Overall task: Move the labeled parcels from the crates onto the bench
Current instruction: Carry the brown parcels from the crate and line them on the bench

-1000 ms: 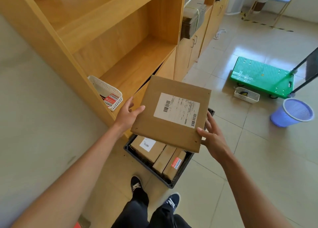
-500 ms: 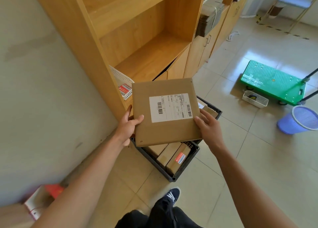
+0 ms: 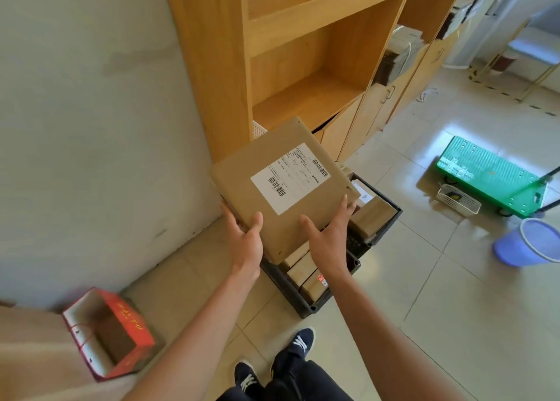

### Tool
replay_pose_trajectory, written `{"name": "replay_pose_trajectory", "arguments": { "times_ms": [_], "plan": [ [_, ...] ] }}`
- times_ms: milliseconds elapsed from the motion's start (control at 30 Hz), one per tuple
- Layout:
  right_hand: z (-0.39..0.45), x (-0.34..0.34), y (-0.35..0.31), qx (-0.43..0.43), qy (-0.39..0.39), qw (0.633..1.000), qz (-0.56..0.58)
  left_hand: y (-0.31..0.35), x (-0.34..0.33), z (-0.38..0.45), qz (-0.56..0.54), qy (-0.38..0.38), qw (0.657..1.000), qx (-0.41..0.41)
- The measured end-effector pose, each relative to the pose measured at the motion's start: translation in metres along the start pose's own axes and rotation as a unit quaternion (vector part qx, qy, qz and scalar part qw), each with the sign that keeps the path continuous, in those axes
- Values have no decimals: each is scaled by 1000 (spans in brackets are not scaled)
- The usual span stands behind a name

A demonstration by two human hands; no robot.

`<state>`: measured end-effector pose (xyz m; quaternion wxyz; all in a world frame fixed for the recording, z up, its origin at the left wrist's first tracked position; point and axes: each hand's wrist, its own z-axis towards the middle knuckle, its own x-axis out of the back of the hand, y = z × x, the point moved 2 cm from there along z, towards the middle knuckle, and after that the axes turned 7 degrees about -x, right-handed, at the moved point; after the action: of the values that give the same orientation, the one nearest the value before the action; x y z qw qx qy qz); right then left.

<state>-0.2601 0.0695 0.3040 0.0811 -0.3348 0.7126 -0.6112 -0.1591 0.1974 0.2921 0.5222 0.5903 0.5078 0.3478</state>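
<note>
A flat square brown cardboard parcel [image 3: 281, 188] with a white barcode label [image 3: 291, 178] on its upper face is held in the air at the centre of the view, tilted with one corner toward 12 o'clock. The left hand [image 3: 247, 243] has its grip clamped on the parcel's edge at 7 o'clock, thumb on top and fingers underneath. The right hand [image 3: 330, 237] has its grip clamped on the edge at 5 o'clock, thumb on top and fingers spread along the side.

Directly below the parcel, a black plastic crate [image 3: 306, 302] sits on the pale tiled floor [image 3: 439, 325], holding several small brown cardboard boxes [image 3: 309, 279]; a second black crate [image 3: 391, 215] lies just beyond it toward 2 o'clock.

A tall light-wood shelving unit [image 3: 303, 52] stands at 12 o'clock. A green flat trolley [image 3: 488, 170] lies at 3 o'clock, with a lilac plastic waste bin [image 3: 527, 243] near it. A red open carton [image 3: 121, 331] rests at 8 o'clock.
</note>
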Motion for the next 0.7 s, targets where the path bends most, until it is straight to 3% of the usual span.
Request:
{"name": "replay_pose_trajectory", "arguments": {
  "times_ms": [167,467,567,700],
  "plan": [
    [-45,-26,-10,-1,-19,995,97,9,10,-35,-43,46,998,-5],
    [-69,-39,-2,25,-130,988,76,-5,55,-88,-108,134,985,9],
    [-71,-39,6,34,-183,980,73,-9,79,-111,-49,173,984,22],
    [-81,-42,20,24,-246,968,41,-3,149,-131,52,307,950,-27]
  ]
}}
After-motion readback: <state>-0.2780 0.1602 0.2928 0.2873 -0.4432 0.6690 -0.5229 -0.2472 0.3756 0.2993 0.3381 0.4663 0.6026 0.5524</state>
